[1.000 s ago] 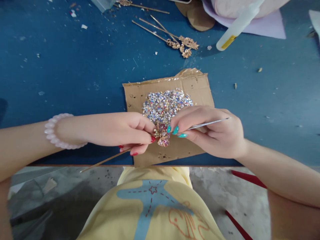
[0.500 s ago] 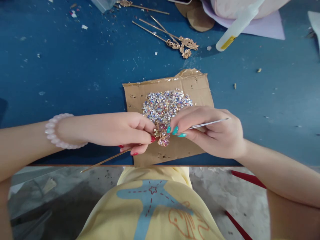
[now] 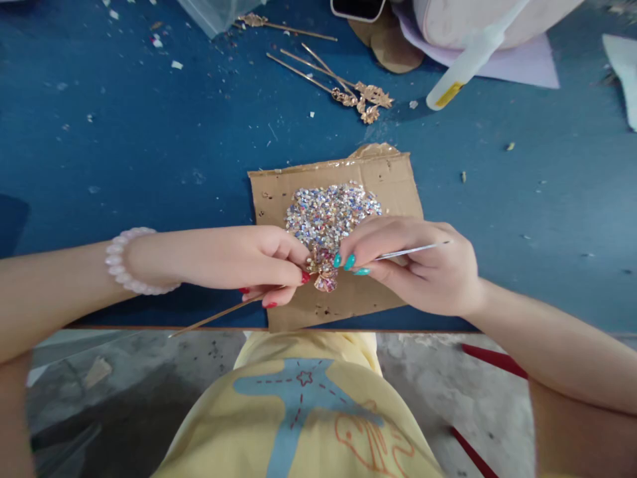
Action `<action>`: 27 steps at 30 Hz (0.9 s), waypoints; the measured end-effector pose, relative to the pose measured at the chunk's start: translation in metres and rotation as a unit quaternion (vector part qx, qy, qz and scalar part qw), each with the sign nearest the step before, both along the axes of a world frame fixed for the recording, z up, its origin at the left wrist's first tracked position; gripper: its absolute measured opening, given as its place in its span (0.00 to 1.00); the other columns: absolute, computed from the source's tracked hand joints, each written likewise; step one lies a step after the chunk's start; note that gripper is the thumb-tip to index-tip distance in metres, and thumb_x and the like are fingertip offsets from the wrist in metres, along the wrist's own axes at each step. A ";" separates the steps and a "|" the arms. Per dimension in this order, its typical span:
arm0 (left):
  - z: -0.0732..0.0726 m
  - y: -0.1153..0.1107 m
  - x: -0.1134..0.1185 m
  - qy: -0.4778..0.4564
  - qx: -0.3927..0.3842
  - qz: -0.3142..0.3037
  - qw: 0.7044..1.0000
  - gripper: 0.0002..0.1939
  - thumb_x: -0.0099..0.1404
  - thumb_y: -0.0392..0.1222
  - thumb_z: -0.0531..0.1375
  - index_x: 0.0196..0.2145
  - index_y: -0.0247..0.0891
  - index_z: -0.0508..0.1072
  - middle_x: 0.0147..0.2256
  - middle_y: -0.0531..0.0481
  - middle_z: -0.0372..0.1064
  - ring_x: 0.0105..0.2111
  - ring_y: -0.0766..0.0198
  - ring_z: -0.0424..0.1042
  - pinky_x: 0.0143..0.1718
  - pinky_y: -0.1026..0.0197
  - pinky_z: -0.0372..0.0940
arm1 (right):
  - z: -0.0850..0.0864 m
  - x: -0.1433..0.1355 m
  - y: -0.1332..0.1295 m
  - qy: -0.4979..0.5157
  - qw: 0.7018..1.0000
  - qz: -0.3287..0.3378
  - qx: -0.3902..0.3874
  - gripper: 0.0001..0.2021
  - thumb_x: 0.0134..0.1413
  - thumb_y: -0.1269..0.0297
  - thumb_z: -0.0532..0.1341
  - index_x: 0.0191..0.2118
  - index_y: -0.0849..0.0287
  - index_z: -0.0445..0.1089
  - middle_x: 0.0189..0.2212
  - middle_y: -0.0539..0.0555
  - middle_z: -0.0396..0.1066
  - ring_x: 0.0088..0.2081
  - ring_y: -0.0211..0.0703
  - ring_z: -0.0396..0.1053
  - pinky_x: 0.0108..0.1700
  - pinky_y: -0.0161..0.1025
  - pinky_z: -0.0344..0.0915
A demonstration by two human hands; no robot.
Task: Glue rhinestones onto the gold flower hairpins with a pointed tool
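Note:
My left hand [image 3: 263, 262] is closed on a gold hairpin [image 3: 213, 317], whose stick slants down past the table's front edge. The pin's flower-shaped head [image 3: 326, 272] shows pink and purple stones between my two hands. My right hand [image 3: 418, 265] pinches a thin silver tool [image 3: 413, 251], and its fingertips are against the right side of the flower head. The tool's front tip is hidden by my fingers. Just behind the hands, a heap of small shiny stones [image 3: 328, 212] lies on a cardboard piece [image 3: 393, 179].
Several gold hairpins [image 3: 368, 99] lie farther back on the blue table [image 3: 149, 146]. A white bottle with a yellow label [image 3: 458, 76], a phone [image 3: 357, 8], a clear plastic bag [image 3: 213, 13] and a pale pouch [image 3: 448, 20] are at the back.
The view has shifted slightly, so the things at the back of the table appear a little lower. Both hands keep their holds, with almost no movement at the flower head.

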State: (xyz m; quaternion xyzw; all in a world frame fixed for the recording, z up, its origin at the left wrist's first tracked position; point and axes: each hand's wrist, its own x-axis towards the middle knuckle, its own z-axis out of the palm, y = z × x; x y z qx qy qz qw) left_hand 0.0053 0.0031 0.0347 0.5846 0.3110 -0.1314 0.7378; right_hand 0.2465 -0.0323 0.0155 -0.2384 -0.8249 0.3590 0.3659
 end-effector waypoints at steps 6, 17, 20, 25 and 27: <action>-0.004 -0.001 0.001 -0.023 -0.015 0.000 1.000 0.07 0.66 0.36 0.53 0.35 0.38 0.71 0.20 0.58 0.63 0.18 0.71 0.55 0.19 0.68 0.53 | -0.005 0.000 0.000 0.017 1.000 -0.007 0.012 0.06 0.64 0.76 0.60 0.38 0.58 0.71 0.34 0.53 0.79 0.40 0.36 0.79 0.45 0.33 0.77; -0.008 0.000 -0.003 -0.043 0.049 -0.033 0.997 0.10 0.67 0.36 0.53 0.43 0.38 0.73 0.22 0.58 0.66 0.18 0.71 0.56 0.19 0.69 0.54 | -0.007 0.008 -0.004 0.078 0.996 -0.030 0.007 0.03 0.65 0.70 0.61 0.40 0.56 0.72 0.36 0.53 0.80 0.40 0.36 0.79 0.45 0.34 0.76; -0.007 0.001 -0.005 -0.060 0.070 0.008 0.996 0.09 0.67 0.37 0.54 0.42 0.38 0.73 0.22 0.58 0.65 0.17 0.71 0.55 0.19 0.68 0.53 | -0.012 0.012 -0.003 0.081 0.995 -0.060 -0.001 0.03 0.64 0.68 0.61 0.38 0.55 0.73 0.36 0.53 0.80 0.40 0.37 0.79 0.44 0.36 0.76; 0.001 0.001 -0.003 -0.065 0.130 0.103 0.984 0.11 0.67 0.40 0.57 0.25 0.38 0.65 0.22 0.54 0.66 0.18 0.72 0.58 0.19 0.67 0.52 | -0.017 0.016 0.006 0.119 0.981 -0.143 -0.054 0.03 0.60 0.63 0.65 0.37 0.55 0.74 0.37 0.53 0.80 0.40 0.39 0.78 0.44 0.38 0.76; 0.005 0.001 0.000 -0.072 0.150 0.129 0.978 0.13 0.68 0.41 0.57 0.25 0.38 0.65 0.21 0.53 0.66 0.18 0.72 0.58 0.20 0.66 0.51 | -0.015 0.018 0.011 0.138 0.972 -0.176 -0.073 0.05 0.58 0.60 0.66 0.36 0.55 0.73 0.35 0.52 0.79 0.36 0.38 0.77 0.40 0.37 0.76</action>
